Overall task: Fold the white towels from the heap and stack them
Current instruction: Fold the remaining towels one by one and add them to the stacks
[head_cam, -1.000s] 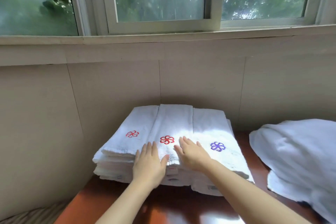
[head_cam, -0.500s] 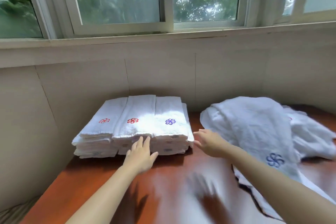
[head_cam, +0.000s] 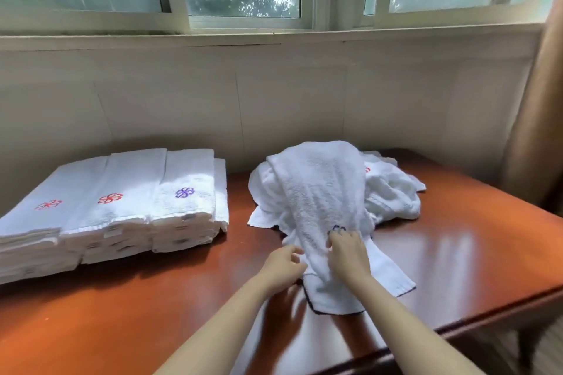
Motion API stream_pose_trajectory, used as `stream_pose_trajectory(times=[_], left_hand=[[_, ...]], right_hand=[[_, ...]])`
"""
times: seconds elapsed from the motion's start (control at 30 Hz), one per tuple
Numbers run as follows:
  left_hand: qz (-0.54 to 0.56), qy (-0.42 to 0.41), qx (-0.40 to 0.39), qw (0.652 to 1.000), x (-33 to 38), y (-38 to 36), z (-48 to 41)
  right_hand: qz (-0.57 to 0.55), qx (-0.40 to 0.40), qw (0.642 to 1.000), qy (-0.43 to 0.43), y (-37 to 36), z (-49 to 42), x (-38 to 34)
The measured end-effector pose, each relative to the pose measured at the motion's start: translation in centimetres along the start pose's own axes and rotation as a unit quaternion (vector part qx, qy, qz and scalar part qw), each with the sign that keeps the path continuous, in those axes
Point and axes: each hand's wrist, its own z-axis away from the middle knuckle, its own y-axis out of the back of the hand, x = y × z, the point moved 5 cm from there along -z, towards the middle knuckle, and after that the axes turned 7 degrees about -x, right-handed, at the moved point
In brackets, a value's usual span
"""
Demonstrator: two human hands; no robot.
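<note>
A heap of white towels (head_cam: 390, 195) lies at the middle right of the table. Its top towel (head_cam: 323, 192), dark-edged with a blue flower mark, drapes toward me. My right hand (head_cam: 345, 253) rests on this towel just below the mark, its fingertips curled into the cloth. My left hand (head_cam: 283, 266) is at the towel's left edge with curled fingers; whether it holds the cloth is unclear. Three side-by-side stacks of folded towels (head_cam: 128, 207) with red and blue flower marks stand at the left.
The reddish wooden table (head_cam: 122, 313) ends in an edge at the right and front right. A tiled wall and window sill run behind it. A brown curtain (head_cam: 536, 100) hangs at the far right.
Both hands left the folded stacks and moved right onto the heap's top towel. The view turned right, so the stacks now sit at the left.
</note>
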Motion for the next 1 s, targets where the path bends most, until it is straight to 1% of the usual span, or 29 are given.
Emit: stream_pose_trajectory(times=[0.03, 0.1, 0.13, 0.17, 0.23, 0.27, 0.3, 0.37, 0.47, 0.53, 0.6, 0.63, 0.7, 0.73, 0.77, 0.8, 0.83, 0.9, 0.93, 0.97, 1.0], left_hand=[[-0.030, -0.016, -0.001, 0.999, 0.7, -1.0, -0.5], [-0.119, -0.045, 0.012, 0.992, 1.7, -2.5, -1.0], [-0.163, -0.059, 0.017, 0.985, 2.2, -3.1, -1.1], [-0.202, -0.070, 0.017, 0.977, 2.7, -3.7, -1.1], [-0.248, -0.086, 0.024, 0.965, 3.4, -4.7, -1.1], [-0.252, -0.092, 0.042, 0.962, 3.8, -4.9, -1.2], [-0.244, -0.099, 0.064, 0.963, 4.2, -4.8, -1.2], [-0.204, -0.117, 0.090, 0.968, 5.1, -4.5, -1.1], [-0.140, -0.124, 0.087, 0.978, 5.8, -3.4, -0.7], [-0.066, -0.109, 0.097, 0.987, 5.7, -2.1, -0.3], [0.029, -0.102, 0.105, 0.989, 5.7, -0.6, 0.3], [0.061, -0.103, 0.108, 0.987, 5.8, 0.0, 0.7], [0.098, -0.110, 0.115, 0.982, 6.0, 0.9, 1.6], [0.113, -0.117, 0.123, 0.979, 6.1, 1.3, 2.1], [0.127, -0.125, 0.131, 0.975, 6.3, 1.7, 2.6], [0.140, -0.136, 0.136, 0.971, 6.5, 2.1, 3.0], [0.146, -0.145, 0.137, 0.969, 6.7, 2.5, 3.4], [0.133, -0.156, 0.146, 0.968, 7.0, 3.7, 4.3], [0.119, -0.159, 0.153, 0.968, 7.2, 4.4, 4.6], [0.105, -0.161, 0.161, 0.968, 7.2, 5.1, 5.0], [0.095, -0.164, 0.169, 0.967, 7.2, 5.9, 5.2]], right_hand=[[-0.049, 0.019, 0.998, -0.026, 0.5, 0.0, 0.9], [-0.119, 0.055, 0.985, -0.111, 1.0, 0.3, 3.6], [-0.161, 0.046, 0.974, -0.153, 0.9, 0.5, 5.0], [-0.216, 0.027, 0.960, -0.177, 0.5, 0.7, 6.1], [-0.320, -0.008, 0.932, -0.168, -0.3, 1.1, 7.2], [-0.337, -0.012, 0.931, -0.142, -0.3, 1.2, 7.4], [-0.337, -0.007, 0.934, -0.119, -0.3, 1.2, 7.6], [-0.337, 0.001, 0.936, -0.101, 0.2, 1.2, 7.8], [-0.374, 0.015, 0.922, -0.099, 1.2, 1.2, 7.9], [-0.407, 0.023, 0.909, -0.090, 1.8, 1.5, 7.4], [-0.463, 0.030, 0.883, -0.074, 2.5, 1.8, 6.2], [-0.502, 0.027, 0.862, -0.056, 2.7, 2.0, 5.4], [-0.567, -0.014, 0.824, 0.001, 2.9, 2.5, 3.5], [-0.567, -0.038, 0.822, 0.037, 2.8, 2.7, 2.6], [-0.551, -0.061, 0.830, 0.068, 2.5, 3.0, 1.7], [-0.523, -0.072, 0.845, 0.084, 2.3, 3.1, 0.9], [-0.490, -0.066, 0.865, 0.089, 2.3, 3.1, 0.1], [-0.426, -0.007, 0.902, 0.072, 2.9, 2.8, -0.9], [-0.410, 0.030, 0.910, 0.056, 3.3, 2.4, -1.0], [-0.406, 0.050, 0.912, 0.038, 3.7, 2.0, -1.2], [-0.400, 0.048, 0.915, 0.023, 3.9, 1.5, -1.3]])
